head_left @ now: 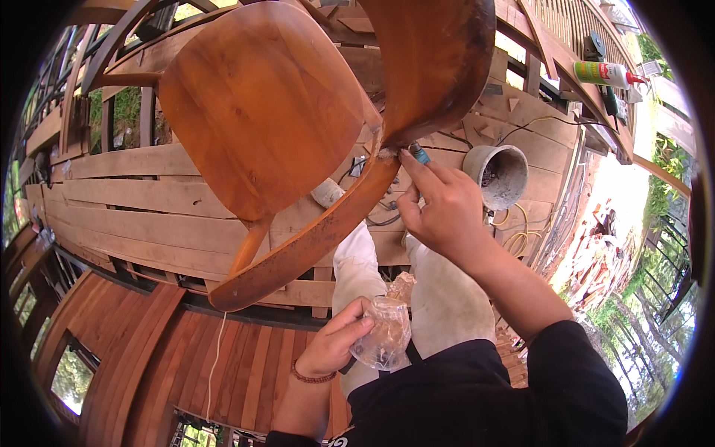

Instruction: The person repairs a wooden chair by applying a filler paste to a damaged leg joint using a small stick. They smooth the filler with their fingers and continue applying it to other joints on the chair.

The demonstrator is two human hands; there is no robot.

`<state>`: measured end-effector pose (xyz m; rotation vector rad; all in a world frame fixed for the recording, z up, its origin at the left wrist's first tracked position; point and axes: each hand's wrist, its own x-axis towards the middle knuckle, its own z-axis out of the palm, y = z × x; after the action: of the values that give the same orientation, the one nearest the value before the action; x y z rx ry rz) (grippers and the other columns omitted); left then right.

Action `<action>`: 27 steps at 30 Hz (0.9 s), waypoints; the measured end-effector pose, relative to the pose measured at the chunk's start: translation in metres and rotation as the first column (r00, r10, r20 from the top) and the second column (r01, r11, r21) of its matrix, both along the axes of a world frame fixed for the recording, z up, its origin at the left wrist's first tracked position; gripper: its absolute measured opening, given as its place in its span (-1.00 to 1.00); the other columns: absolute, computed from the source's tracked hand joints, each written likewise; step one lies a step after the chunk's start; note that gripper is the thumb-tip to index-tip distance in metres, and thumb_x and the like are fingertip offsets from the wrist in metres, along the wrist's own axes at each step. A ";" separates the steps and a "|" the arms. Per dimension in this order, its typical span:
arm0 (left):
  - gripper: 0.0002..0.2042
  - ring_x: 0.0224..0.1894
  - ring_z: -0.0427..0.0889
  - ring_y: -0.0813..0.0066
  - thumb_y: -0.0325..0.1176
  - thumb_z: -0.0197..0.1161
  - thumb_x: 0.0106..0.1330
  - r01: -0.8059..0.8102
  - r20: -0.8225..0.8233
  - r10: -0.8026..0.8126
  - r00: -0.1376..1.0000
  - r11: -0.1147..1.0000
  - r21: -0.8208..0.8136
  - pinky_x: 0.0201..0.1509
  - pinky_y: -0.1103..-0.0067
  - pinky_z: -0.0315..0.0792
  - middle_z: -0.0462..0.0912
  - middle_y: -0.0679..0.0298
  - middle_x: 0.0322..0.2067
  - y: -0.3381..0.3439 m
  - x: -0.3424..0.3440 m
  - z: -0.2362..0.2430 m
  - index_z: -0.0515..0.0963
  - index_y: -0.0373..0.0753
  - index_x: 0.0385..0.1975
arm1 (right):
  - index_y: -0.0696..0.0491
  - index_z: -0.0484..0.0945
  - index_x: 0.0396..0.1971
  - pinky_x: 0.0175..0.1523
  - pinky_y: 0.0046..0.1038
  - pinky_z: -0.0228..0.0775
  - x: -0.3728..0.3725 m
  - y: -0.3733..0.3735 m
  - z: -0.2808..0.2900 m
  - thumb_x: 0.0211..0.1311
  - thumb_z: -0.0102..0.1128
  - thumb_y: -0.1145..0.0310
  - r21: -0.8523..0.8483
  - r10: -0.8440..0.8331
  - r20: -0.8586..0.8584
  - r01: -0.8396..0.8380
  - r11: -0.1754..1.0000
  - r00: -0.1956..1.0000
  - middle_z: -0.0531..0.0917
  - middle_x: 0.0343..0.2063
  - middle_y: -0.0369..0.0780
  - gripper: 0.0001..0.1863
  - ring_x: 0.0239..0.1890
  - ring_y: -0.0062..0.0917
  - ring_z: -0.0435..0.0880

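Observation:
A brown wooden chair stands before me, its curved arm rail sweeping toward the lower left and its broad backrest at the top. My right hand is closed around a small tool with a teal part, its fingertips at the joint where rail and backrest meet. Pale filler-like material shows along that joint. The tool's working end is mostly hidden by the fingers. Low in front of my body, my left hand grips a clear plastic cup with brownish residue inside. A crumpled tan piece sticks up by its rim.
A grey bucket stands right of the chair, near a coiled yellow cord. A white-and-green bottle with a red cap lies on the wooden railing. Beneath are wooden planks with gaps, and dark cables run across them.

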<state>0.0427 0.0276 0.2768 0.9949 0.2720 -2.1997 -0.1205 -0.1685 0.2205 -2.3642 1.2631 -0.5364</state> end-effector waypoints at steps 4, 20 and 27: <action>-0.85 -0.24 0.35 0.75 -0.34 -0.01 0.51 0.021 0.018 -0.021 1.000 0.999 0.035 -0.13 0.72 0.26 0.43 0.43 -0.29 -0.003 0.005 0.004 0.37 -0.29 -0.11 | 0.29 0.65 -0.15 -0.48 -0.43 0.38 0.018 0.014 0.008 -0.18 0.20 0.49 -0.042 -0.108 -0.092 0.105 0.994 0.990 0.52 -0.63 -0.21 -0.54 -0.60 -0.40 0.55; -0.53 0.07 0.57 0.41 -0.32 0.04 0.41 0.182 0.079 -0.190 0.979 0.979 0.095 0.17 0.49 0.43 0.54 0.07 0.04 -0.028 0.065 0.020 0.26 -0.50 0.22 | 0.23 0.61 -0.16 -0.47 -0.41 0.43 0.021 0.018 0.019 -0.09 0.20 0.47 0.486 -0.442 0.107 0.341 0.805 0.890 0.60 -0.55 -0.19 -0.61 -0.61 -0.40 0.56; -0.75 -0.15 0.43 0.64 -0.30 0.03 0.46 0.302 0.084 -0.309 0.947 0.950 0.083 -0.05 0.65 0.33 0.48 0.30 -0.19 -0.054 0.088 0.029 0.35 -0.34 -0.03 | 0.30 0.41 0.20 -0.53 -0.45 0.39 0.042 0.045 0.007 -0.11 0.23 0.49 0.340 -0.474 0.067 0.427 0.838 0.878 0.53 -0.61 -0.22 -0.29 -0.67 -0.46 0.50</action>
<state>0.1308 -0.0267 0.3059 1.2485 0.1582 -2.4231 -0.0783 -0.1233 0.2272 -1.7268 1.7045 -0.5850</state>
